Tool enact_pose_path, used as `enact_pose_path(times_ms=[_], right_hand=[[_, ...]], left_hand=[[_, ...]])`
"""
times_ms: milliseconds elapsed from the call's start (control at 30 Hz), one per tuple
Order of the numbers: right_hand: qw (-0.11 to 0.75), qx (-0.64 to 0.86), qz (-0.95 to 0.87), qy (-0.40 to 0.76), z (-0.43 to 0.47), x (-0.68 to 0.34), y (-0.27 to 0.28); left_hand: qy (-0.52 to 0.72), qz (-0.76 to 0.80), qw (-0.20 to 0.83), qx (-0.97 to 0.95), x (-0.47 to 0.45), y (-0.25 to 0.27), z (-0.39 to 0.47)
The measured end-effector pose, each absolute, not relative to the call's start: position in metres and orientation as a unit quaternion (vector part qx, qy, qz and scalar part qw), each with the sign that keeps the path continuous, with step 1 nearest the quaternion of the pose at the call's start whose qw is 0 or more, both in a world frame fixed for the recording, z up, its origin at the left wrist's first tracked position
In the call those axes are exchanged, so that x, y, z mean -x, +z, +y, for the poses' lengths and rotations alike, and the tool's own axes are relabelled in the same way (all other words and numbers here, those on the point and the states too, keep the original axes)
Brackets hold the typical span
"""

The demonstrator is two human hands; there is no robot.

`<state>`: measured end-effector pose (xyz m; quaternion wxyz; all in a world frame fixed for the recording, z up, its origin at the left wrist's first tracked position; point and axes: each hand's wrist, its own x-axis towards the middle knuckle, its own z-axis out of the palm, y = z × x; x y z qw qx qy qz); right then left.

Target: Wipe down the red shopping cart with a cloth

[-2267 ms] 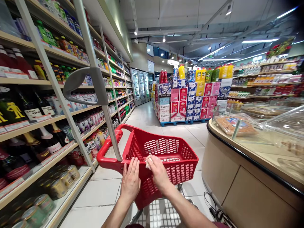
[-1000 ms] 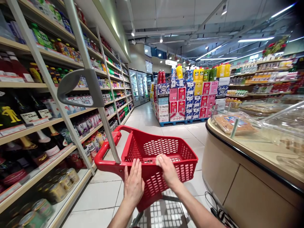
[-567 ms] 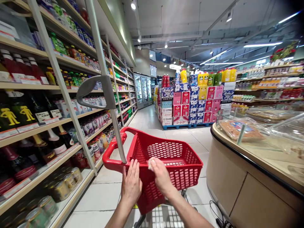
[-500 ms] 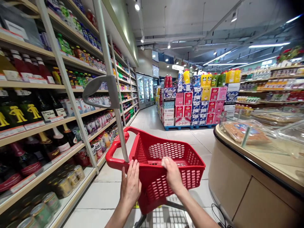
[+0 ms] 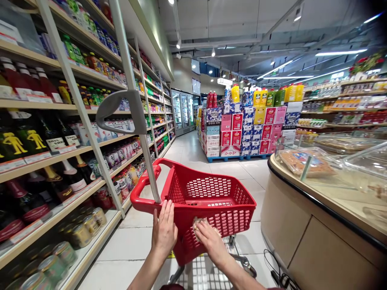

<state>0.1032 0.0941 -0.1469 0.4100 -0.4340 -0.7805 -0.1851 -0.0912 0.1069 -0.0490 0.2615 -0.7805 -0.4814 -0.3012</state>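
Right in front of me stands a shopping cart (image 5: 186,210) with a red plastic basket, its near side facing me. My left hand (image 5: 165,227) lies open and flat on that side, fingers stretched up to the rim beside the foot of a metal pole (image 5: 148,165). Lower down, my right hand (image 5: 211,243) presses a crumpled pale cloth (image 5: 198,222) against the perforated wall, fingers closed over it. Most of the cloth is covered by the hand. A grey loop handle (image 5: 121,112) sits on the pole. The basket holds nothing that I can see.
Drink shelves (image 5: 68,151) run along the left. Ahead, boxes and juice bottles are stacked on a blue pallet (image 5: 225,158). A curved counter (image 5: 290,209) with glass stands close on the right, black cables (image 5: 279,278) at its foot. Glass-door fridges (image 5: 183,108) are farther back.
My right hand has moved down and slightly left, from the basket's rim onto its side wall, bringing the cloth along. My left hand keeps its place on the basket.
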Motion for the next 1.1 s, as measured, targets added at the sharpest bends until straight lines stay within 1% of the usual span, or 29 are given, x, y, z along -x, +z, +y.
enact_pose_path(times_ms=[133,200,400,567,633,800,867,1000,1100], right_hand=[[0.459,0.455,-0.736,-0.202,0.101,-0.097,-0.119],[0.466,0.47,-0.717,-0.219,0.106,-0.095,-0.112],[0.424,0.455,-0.747,-0.235,0.097,-0.116,-0.159],[0.48,0.517,-0.671,-0.227,0.106,-0.146,-0.136],[0.474,0.535,-0.663,-0.222,0.109,-0.154,-0.139],[0.416,0.554,-0.697,-0.184,0.094,-0.168,-0.192],[0.43,0.558,-0.687,-0.181,0.091,-0.175,-0.192],[0.468,0.578,-0.636,-0.206,0.101,-0.189,-0.162],[0.436,0.586,-0.654,-0.196,0.1,-0.192,-0.174]], left_hand=[[-0.289,-0.482,0.269,0.782,0.083,-0.044,0.105],[-0.279,-0.474,0.271,0.79,0.076,-0.044,0.104],[-0.262,-0.467,0.248,0.807,0.059,-0.052,0.104],[-0.266,-0.458,0.23,0.817,0.037,-0.051,0.107],[-0.246,-0.453,0.225,0.827,0.025,-0.053,0.111],[-0.185,-0.468,0.207,0.839,0.013,-0.06,0.118],[-0.184,-0.47,0.205,0.839,0.013,-0.061,0.119],[-0.184,-0.467,0.2,0.842,0.002,-0.063,0.118],[-0.174,-0.462,0.192,0.848,-0.005,-0.066,0.117]])
